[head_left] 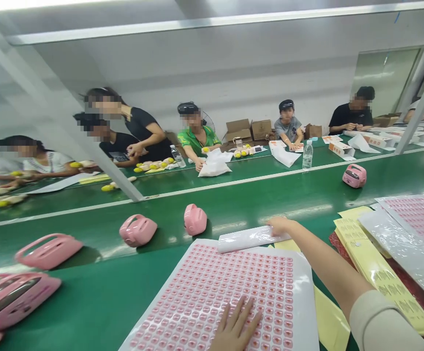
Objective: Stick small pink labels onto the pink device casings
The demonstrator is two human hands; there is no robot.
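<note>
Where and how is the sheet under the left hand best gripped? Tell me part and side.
Pinch the right margin, coming from the right. That's likely best: the sheet lies nearly flat, and this strip is wide and unprinted, while the left hand rests on the printed area.

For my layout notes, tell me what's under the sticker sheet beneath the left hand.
Yellow paper peeks from under the sticker sheet at right; anything else beneath is covered.
</note>
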